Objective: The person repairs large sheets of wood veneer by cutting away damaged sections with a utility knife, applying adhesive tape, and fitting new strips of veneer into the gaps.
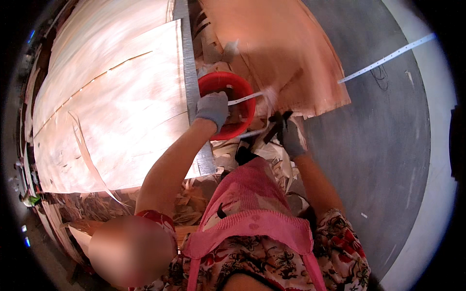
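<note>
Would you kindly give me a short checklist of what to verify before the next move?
1. Left grip gloved: ok, grey glove on.
2. Tape secure in left grip: cannot tell; it reaches the glove, but the hold is hidden.
3. Red bucket below left grip: ok.
4. Right grip firm: cannot tell; blurred and dark there.
5. Left sheets free of loose strips: not ok; one strip overhangs the edge.
6. Ground free of scraps: not ok; many lie there.

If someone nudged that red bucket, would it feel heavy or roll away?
Probably light for its size: the red bucket looks like plastic, though the left hand hides part of its inside. Its round rim suggests it might roll if tipped onto its side.
</note>
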`<state>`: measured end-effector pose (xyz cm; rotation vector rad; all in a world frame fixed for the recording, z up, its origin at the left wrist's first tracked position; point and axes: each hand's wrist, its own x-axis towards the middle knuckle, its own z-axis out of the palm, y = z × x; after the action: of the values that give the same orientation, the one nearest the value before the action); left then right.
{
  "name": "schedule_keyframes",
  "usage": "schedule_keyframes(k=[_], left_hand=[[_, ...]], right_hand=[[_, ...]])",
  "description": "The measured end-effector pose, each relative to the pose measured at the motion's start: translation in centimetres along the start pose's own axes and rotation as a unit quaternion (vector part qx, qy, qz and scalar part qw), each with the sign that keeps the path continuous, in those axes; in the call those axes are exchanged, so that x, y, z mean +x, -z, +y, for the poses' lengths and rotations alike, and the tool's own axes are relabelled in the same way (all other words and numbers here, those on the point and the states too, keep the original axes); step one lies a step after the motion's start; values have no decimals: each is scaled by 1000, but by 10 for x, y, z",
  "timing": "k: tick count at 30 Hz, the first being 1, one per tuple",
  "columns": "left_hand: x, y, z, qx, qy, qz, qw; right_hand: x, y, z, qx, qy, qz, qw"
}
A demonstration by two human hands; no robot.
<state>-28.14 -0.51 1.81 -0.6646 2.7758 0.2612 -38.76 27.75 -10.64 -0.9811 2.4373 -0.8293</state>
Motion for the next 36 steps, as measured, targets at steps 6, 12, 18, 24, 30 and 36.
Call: schedule_keyframes(k=[6, 12, 18, 24, 30, 36], left_hand=[[17, -2, 0, 46, 19, -86, 995], [18, 6, 17, -3, 13, -95, 995], [-26, -2, 17, -55, -10, -3, 998], [-199, 27, -41, -196, 135, 55, 970], [-411, -30, -102, -196, 415, 7, 888], [-592, -139, -160, -96, 649, -49, 753]], right_hand=[[41, -51, -73, 591, -105, 40, 799], [72, -101, -93, 457, -71, 120, 878], [83, -89, -97, 429, -131, 45, 893], [82, -49, -125, 177, 149, 35, 972], [77, -37, -149, 165, 156, 4, 974], [144, -49, -50, 209, 174, 44, 961]])
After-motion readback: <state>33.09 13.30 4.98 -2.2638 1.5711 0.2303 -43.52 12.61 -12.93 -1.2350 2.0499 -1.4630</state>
